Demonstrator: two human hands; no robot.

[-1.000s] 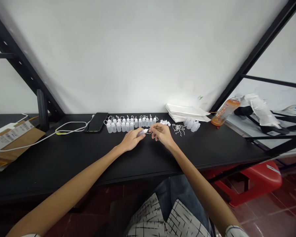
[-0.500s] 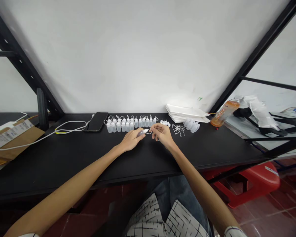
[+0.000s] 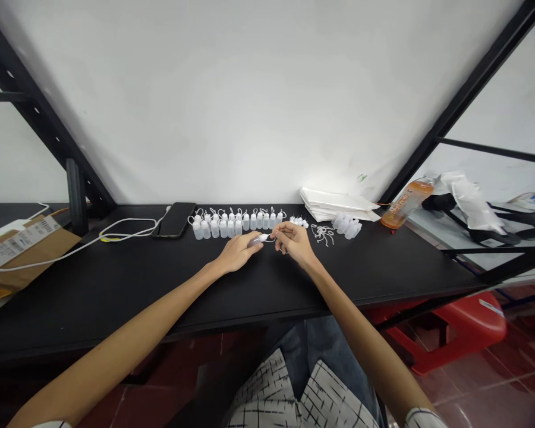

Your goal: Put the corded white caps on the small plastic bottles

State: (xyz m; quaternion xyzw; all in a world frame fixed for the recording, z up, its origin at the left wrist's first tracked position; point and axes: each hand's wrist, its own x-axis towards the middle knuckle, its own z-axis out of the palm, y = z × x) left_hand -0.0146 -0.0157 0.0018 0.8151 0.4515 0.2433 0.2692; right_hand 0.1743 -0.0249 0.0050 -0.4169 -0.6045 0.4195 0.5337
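Note:
My left hand point(image 3: 237, 252) is closed around a small translucent bottle point(image 3: 259, 238), tipped so its nozzle points right. At the nozzle, my right hand point(image 3: 293, 241) pinches the end of a thin white strap that loops from the bottle. Behind my hands, several small capped bottles point(image 3: 223, 229) with looped straps stand in rows. Just beyond my right hand lie several small white nozzle caps point(image 3: 299, 222). Farther right are a loose pile of white straps point(image 3: 323, 233) and a group of uncapped bottles point(image 3: 346, 226).
A phone point(image 3: 175, 220) with a white cable point(image 3: 129, 229) lies left of the bottles. A cardboard package point(image 3: 22, 252) is at far left. White sheets point(image 3: 339, 205) are stacked by the wall, and an orange drink bottle point(image 3: 408, 203) leans at right.

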